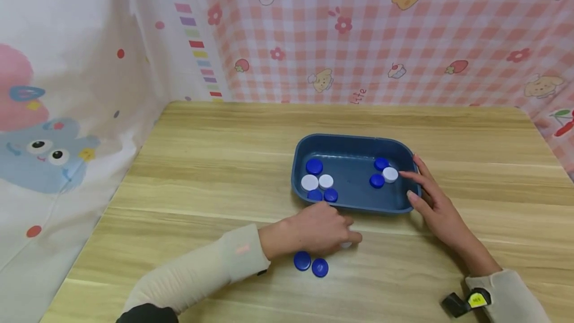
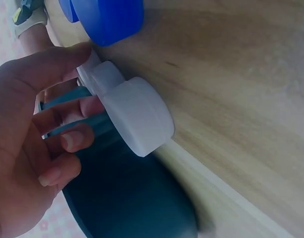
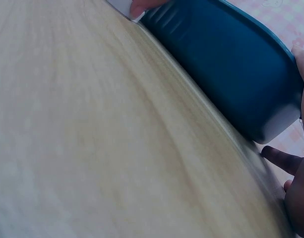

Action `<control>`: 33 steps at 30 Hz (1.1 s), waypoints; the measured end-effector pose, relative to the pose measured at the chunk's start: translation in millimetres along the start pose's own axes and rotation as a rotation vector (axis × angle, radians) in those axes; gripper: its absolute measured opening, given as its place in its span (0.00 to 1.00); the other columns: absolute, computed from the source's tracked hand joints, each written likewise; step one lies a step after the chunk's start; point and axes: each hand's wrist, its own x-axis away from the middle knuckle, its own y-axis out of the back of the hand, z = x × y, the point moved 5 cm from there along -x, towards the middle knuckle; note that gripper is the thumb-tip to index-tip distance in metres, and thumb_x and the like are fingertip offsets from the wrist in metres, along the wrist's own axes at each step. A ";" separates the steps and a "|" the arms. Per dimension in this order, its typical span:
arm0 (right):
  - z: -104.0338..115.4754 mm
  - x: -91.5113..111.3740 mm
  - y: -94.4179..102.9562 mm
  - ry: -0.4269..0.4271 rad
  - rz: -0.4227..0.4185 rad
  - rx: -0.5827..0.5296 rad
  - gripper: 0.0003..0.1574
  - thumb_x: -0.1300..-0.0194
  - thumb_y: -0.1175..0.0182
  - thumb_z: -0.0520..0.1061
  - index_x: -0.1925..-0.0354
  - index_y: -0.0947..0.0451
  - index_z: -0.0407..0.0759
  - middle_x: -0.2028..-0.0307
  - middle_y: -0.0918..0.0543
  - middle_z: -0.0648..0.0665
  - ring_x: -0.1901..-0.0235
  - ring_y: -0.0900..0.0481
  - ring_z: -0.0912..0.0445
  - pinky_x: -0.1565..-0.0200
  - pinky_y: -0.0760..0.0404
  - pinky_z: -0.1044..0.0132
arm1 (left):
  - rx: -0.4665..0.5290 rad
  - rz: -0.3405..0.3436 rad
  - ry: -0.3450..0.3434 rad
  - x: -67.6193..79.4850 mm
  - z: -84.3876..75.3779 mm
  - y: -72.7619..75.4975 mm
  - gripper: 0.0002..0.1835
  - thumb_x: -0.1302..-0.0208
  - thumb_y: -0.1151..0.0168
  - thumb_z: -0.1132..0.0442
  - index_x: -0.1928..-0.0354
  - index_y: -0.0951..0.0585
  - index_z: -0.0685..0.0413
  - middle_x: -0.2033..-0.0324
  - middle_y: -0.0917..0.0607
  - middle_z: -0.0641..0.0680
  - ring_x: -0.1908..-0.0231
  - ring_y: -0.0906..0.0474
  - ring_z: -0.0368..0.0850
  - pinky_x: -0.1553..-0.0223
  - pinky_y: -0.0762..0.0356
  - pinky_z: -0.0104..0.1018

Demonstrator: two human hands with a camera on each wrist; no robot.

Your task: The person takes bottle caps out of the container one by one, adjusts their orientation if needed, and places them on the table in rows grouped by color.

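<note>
My left hand [image 1: 320,231] is in front of the tray, low over the table. Its thumb and index finger pinch a white cap [image 2: 87,72], partly hidden by the fingers. Other white caps, including a large one [image 2: 139,116], stand close beside it in the left wrist view. My right hand [image 1: 437,208] rests at the right end of the dark blue tray [image 1: 354,209], with relaxed fingers at its rim. Inside the tray lie blue caps [image 1: 314,166] and white caps [image 1: 390,174], grouped at the left and right ends.
Two blue caps, one round and flat [image 1: 302,260] and another beside it [image 1: 320,267], lie on the wooden table [image 1: 215,158] just in front of my left wrist. A pink checked cloth [image 1: 305,39] hangs behind the table, and a white printed cloth [image 1: 80,29] hangs at the left.
</note>
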 end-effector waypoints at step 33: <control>0.3 0.7 0.5 -0.008 0.005 0.003 0.27 0.29 0.52 0.31 0.33 0.36 0.39 0.25 0.59 0.45 0.27 0.61 0.56 0.40 0.47 0.81 | 0.000 0.001 0.049 2.7 1.3 3.3 0.13 0.33 0.42 0.53 0.47 0.23 0.31 0.64 0.21 0.47 0.70 0.24 0.41 0.78 0.35 0.30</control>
